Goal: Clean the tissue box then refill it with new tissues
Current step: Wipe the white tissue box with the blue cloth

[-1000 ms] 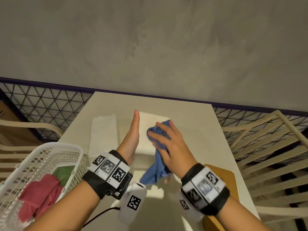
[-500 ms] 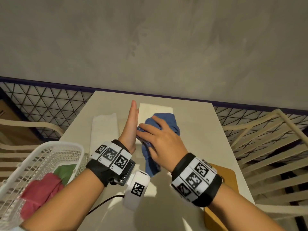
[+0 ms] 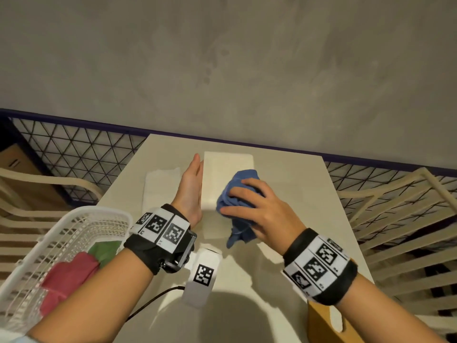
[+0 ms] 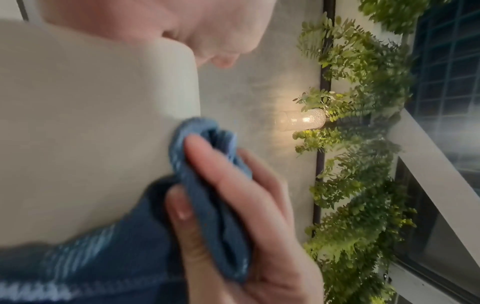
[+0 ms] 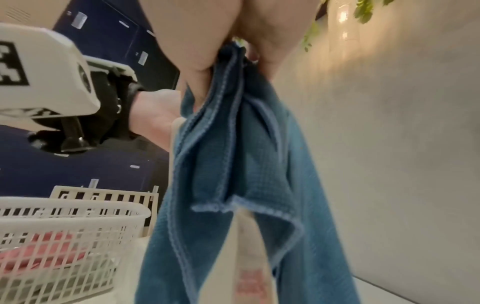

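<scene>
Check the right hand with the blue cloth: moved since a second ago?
Yes. The right hand with the blue cloth slid left across the tissue box toward the left hand, then back right.

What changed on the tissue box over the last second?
The right hand slid the blue cloth across the tissue box top toward the left hand, then back right and farther along. The left hand stayed flat against the box's left side; the basket and tissue stack stayed put.

The white rectangular tissue box (image 3: 223,179) stands mid-table — folded white tissue stack (image 3: 160,188) at its left, white slatted plastic basket (image 3: 74,226) nearer, at the table's left edge.
</scene>
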`<state>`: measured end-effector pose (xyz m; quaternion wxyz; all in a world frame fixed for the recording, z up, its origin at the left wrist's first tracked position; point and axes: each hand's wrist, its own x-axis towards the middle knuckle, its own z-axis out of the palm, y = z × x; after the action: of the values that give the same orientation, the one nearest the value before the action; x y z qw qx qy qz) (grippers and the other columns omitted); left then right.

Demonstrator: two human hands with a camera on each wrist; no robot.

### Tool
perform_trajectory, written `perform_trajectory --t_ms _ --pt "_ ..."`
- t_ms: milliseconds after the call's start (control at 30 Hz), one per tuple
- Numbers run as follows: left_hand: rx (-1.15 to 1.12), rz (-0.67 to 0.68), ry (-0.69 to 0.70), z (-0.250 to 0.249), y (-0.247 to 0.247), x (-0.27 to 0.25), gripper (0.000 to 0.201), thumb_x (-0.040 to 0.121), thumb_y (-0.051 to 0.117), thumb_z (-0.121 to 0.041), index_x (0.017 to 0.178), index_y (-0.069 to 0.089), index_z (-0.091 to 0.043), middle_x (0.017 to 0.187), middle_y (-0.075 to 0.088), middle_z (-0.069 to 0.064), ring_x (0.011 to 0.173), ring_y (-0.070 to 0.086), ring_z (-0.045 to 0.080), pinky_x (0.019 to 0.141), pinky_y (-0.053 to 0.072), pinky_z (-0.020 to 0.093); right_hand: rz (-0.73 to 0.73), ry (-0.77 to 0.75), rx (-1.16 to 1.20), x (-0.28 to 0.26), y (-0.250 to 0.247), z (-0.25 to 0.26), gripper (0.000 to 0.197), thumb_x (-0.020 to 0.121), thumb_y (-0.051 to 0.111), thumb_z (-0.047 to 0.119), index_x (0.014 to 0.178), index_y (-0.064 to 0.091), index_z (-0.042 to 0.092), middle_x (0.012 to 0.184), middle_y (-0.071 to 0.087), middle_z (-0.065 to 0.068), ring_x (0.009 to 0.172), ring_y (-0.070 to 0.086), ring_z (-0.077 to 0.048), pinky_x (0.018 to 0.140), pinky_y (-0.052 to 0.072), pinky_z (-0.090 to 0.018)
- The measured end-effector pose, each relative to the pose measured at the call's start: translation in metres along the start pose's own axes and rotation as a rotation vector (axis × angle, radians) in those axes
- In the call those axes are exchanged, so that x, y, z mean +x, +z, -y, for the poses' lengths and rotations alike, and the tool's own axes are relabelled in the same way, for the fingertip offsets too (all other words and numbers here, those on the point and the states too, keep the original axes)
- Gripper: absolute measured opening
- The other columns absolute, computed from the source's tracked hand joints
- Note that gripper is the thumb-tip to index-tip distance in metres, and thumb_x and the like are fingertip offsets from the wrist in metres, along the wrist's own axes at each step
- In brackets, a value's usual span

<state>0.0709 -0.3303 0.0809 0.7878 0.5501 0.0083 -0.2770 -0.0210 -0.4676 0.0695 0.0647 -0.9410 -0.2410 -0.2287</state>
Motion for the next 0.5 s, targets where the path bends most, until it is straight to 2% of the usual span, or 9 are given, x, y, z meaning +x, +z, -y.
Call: perform_trajectory --t_ms 67,100,167,200,267,333,433,467,500 --pt "0.019 -0.009 -0.004 -0.002 0.008 -0.004 0.054 0.094 0.020 -0.056 0.104 0.062 -0.024 0.091 0.071 0.001 0.091 0.064 0.021 0.082 0.049 0.035 0.041 0.020 -0.046 -0.002 -0.004 0.001 0.060 0.036 0.090 0.007 0.090 0.074 0.026 0.100 0.071 -0.003 0.104 0.045 -0.026 0.061 0.055 -0.027" --pt "0.027 -0.012 -0.010 -0.001 0.012 -0.005 0.057 0.093 0.021 -0.059 0.113 0.060 -0.022 0.099 0.071 0.002 0.098 0.063 0.022 0.089 0.047 0.037 0.055 0.011 -0.075 0.001 -0.004 0.004 0.059 0.031 0.090 0.010 0.085 0.075 0.027 0.096 0.072 -0.001 0.100 0.053 -0.028 0.063 0.055 -0.026" --pt "0.050 -0.014 -0.044 0.001 0.018 -0.006 0.066 0.089 0.025 -0.065 0.136 0.043 -0.023 0.127 0.059 0.003 0.115 0.056 0.023 0.103 0.041 0.039 0.058 -0.038 -0.095 0.010 -0.002 0.013 0.054 0.028 0.091 0.015 0.078 0.075 0.026 0.090 0.073 0.000 0.085 0.066 -0.029 0.074 0.050 -0.027" --pt "0.051 -0.014 -0.063 0.001 0.019 -0.006 0.069 0.087 0.027 -0.067 0.140 0.036 -0.025 0.134 0.053 0.004 0.120 0.054 0.024 0.105 0.040 0.040 0.050 -0.064 -0.095 0.014 0.000 0.017 0.049 0.030 0.090 0.015 0.076 0.075 0.025 0.087 0.072 0.000 0.080 0.068 -0.028 0.078 0.045 -0.026" --pt "0.036 0.001 -0.068 0.003 0.014 -0.002 0.069 0.085 0.028 -0.068 0.136 0.041 -0.024 0.132 0.055 0.007 0.115 0.057 0.026 0.101 0.043 0.040 0.027 -0.095 -0.085 0.021 0.000 0.019 0.044 0.032 0.089 0.016 0.073 0.075 0.026 0.086 0.073 0.001 0.078 0.068 -0.027 0.079 0.043 -0.026" --pt "0.018 0.005 -0.054 0.001 0.009 -0.001 0.062 0.088 0.025 -0.065 0.120 0.055 -0.022 0.115 0.064 0.009 0.102 0.061 0.026 0.093 0.045 0.039 0.024 -0.094 -0.086 0.019 -0.001 0.016 0.046 0.033 0.090 0.018 0.076 0.075 0.028 0.091 0.073 0.003 0.083 0.067 -0.026 0.076 0.050 -0.027" --pt "0.038 0.017 -0.023 -0.002 0.006 -0.007 0.054 0.093 0.022 -0.057 0.104 0.061 -0.021 0.098 0.071 0.006 0.089 0.066 0.022 0.086 0.047 0.036 -0.024 -0.014 0.004 0.004 0.001 0.002 0.041 0.050 0.083 0.011 0.088 0.074 0.026 0.103 0.071 -0.001 0.100 0.049 -0.025 0.070 0.055 -0.030" --pt "0.084 -0.005 -0.004 -0.002 0.006 -0.010 0.052 0.095 0.021 -0.054 0.108 0.060 -0.022 0.107 0.070 0.005 0.095 0.066 0.020 0.089 0.045 0.036 -0.056 0.053 0.056 -0.001 0.001 -0.002 0.034 0.061 0.075 0.011 0.093 0.073 0.024 0.106 0.069 -0.004 0.100 0.043 -0.023 0.070 0.056 -0.033" --pt "0.142 -0.032 0.018 -0.002 0.008 -0.012 0.051 0.096 0.020 -0.051 0.120 0.054 -0.022 0.127 0.061 0.003 0.111 0.059 0.019 0.099 0.038 0.035 -0.101 0.115 0.090 -0.004 0.001 -0.005 0.029 0.070 0.063 0.013 0.096 0.072 0.022 0.108 0.068 -0.005 0.097 0.041 -0.022 0.070 0.057 -0.034"
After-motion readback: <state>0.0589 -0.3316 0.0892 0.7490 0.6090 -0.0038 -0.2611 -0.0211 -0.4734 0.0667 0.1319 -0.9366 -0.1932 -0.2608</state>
